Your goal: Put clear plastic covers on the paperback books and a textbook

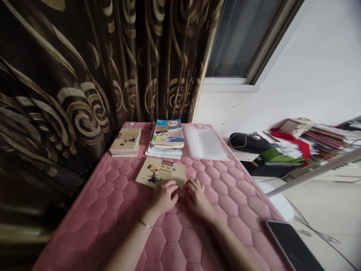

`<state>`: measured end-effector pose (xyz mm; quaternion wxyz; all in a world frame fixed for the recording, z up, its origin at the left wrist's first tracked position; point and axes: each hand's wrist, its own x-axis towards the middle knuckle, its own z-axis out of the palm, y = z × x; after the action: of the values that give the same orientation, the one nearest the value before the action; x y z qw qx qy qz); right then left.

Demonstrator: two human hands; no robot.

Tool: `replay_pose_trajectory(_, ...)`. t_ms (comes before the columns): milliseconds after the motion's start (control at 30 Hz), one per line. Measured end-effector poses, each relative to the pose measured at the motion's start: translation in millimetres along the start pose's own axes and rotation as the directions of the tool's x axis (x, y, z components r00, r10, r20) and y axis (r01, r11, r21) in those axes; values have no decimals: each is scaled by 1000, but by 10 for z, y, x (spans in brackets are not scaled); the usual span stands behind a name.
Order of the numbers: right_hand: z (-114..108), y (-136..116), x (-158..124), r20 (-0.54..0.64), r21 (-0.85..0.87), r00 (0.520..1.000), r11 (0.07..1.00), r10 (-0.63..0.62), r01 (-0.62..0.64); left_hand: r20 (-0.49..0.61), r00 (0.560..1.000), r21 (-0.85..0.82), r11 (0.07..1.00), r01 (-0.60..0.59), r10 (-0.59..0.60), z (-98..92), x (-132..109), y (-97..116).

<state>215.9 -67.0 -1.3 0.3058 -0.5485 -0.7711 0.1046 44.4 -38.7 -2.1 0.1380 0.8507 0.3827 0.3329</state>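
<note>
A cream book with a small ink-style picture and dark characters on its cover lies on the pink quilted surface, turned sideways. My left hand is at the book's near edge, fingers curled and thumb drawn in; a thin bracelet circles that wrist. Close beside it, just off the book's near right corner, my right hand has its fingers bent and pressed together. Something small and brownish shows between the two hands, too unclear to name. Whether it belongs to the book I cannot tell.
Behind the book stand a stack of similar cream books, a stack topped by a blue-edged textbook, and clear plastic sleeves. A dark phone or tablet lies at the right front edge. A patterned curtain hangs along the left.
</note>
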Motion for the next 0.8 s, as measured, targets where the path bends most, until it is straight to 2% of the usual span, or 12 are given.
replay_pose_trajectory(167,54,11,6,-60,-81,998,997,-19,14,-6,1000,15,1000,-14,14,12,7,-16)
replay_pose_trajectory(367,76,44,-9,-144,-49,990,999,7,-14,-44,997,203,978,-56,66,145,-13,-51)
replay_pose_trajectory(567,40,54,24,-101,-35,995,999,-15,11,-75,993,208,975,-74,91,191,-15,-63)
replay_pose_trajectory(800,77,62,45,-166,-64,985,997,-57,47,-58,996,192,980,-54,66,188,-22,-54)
